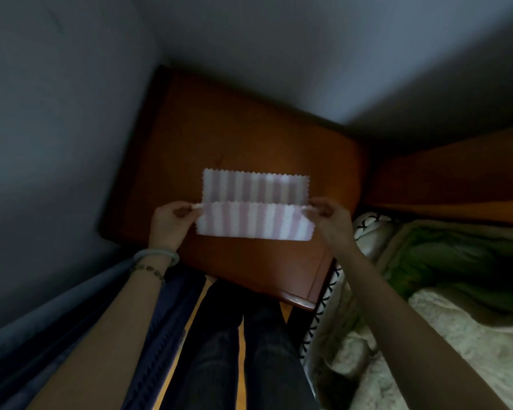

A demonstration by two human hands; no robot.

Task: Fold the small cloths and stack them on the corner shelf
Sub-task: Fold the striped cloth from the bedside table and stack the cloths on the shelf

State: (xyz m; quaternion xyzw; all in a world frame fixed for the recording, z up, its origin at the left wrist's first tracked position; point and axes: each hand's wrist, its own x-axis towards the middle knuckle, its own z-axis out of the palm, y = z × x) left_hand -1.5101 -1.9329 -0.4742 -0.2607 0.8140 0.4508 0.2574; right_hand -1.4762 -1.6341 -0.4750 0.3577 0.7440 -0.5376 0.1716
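Corner shelf [249,128]: set in the angle where the left wall [57,128] meets the rear wall [338,54]. Cloth [255,208]: on the shelf, toward its near half, with the near part doubled over and the far part flat behind it. Left hand [169,220]: at the cloth's left end, pinching the doubled edge. Right hand [329,220]: at the right end, pinching likewise. Bracelet [156,255]: on the left wrist, at the shelf's near edge. Legs [249,350]: before and below the shelf. Draped fabric [57,321]: left of the legs. Bed [442,335]: right of the shelf, bedding heaped on it, with the headboard [456,179] behind.
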